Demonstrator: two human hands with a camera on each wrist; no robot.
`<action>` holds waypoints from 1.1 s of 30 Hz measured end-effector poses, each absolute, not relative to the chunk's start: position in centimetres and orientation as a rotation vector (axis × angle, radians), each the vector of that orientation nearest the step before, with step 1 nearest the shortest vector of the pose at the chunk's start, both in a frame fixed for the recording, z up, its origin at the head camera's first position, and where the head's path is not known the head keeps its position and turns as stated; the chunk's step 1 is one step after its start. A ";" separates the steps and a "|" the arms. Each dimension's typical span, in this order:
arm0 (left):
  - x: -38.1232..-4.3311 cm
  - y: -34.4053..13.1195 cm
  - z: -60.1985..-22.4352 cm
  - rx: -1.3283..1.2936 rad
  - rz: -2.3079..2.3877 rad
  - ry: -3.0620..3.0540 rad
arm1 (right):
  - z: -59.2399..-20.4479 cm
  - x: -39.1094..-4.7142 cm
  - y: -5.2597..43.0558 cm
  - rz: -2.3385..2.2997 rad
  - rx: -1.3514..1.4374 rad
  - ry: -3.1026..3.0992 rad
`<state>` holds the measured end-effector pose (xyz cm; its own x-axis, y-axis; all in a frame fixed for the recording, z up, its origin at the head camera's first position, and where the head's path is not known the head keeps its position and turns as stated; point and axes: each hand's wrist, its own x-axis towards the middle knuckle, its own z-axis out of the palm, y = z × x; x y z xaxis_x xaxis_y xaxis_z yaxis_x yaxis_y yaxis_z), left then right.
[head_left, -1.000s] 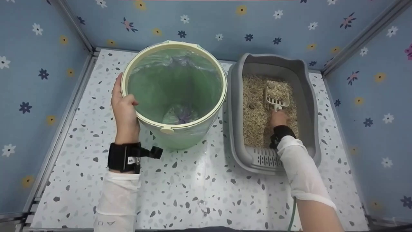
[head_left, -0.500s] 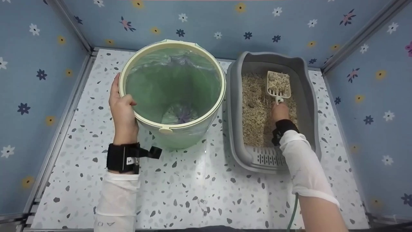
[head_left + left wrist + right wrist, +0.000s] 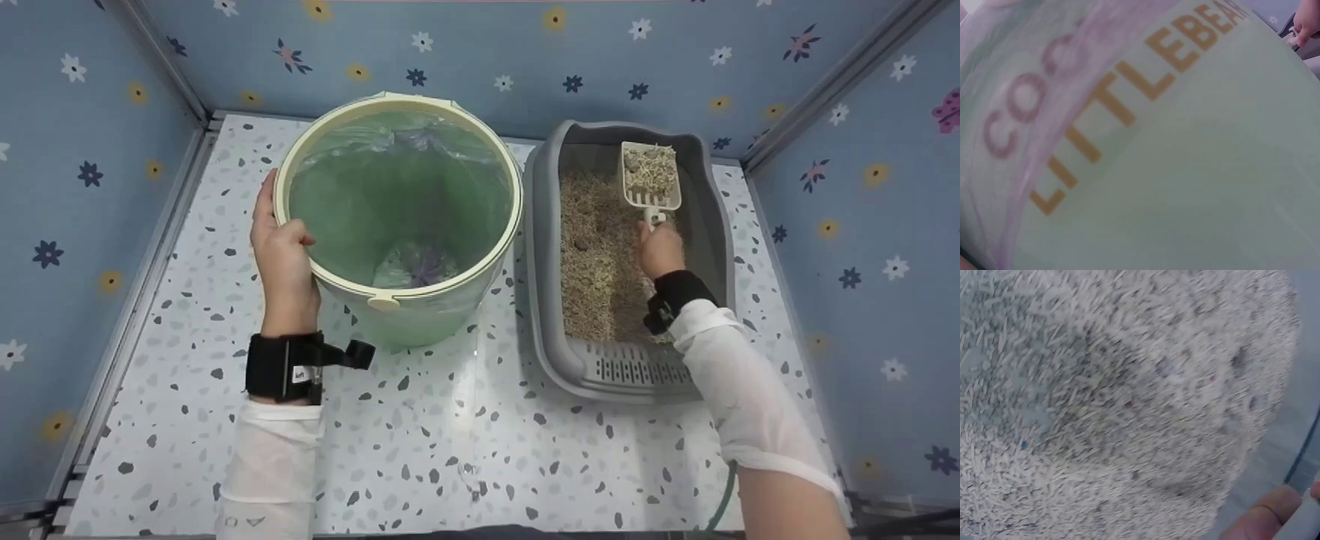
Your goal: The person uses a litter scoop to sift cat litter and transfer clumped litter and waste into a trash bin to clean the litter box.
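My right hand (image 3: pixel 661 250) grips the handle of a cream slotted litter scoop (image 3: pixel 652 201), heaped with pellet litter. The scoop is over the far part of a grey litter box (image 3: pixel 547 300), above the bed of litter (image 3: pixel 592 277). In the right wrist view the fingers (image 3: pixel 1264 517) wrap the handle, low at the right, with blurred litter filling most of the picture. My left hand (image 3: pixel 283 259) holds the left rim of a green trash can (image 3: pixel 420 319), thumb over the cream rim and fingers outside. A clear bag lines the can; its printed wall (image 3: pixel 1185 169) fills the left wrist view.
The can and the litter box stand side by side on a speckled white tabletop (image 3: pixel 420 457). Blue flowered panels (image 3: pixel 495 45) enclose the back and both sides. A green cord (image 3: pixel 724 499) hangs by the right forearm.
The right hand has moved the loaded scoop up from the litter, away from me toward the back of the box. The left hand keeps its hold on the can's rim.
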<state>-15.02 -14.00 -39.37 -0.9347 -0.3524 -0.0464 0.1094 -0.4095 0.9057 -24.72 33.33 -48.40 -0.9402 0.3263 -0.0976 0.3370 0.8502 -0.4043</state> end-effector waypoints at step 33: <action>-15.1 -14.1 -39.5 0.355 -2.362 -1.579 | -46.3 -19.1 32.8 -0.875 0.426 3.147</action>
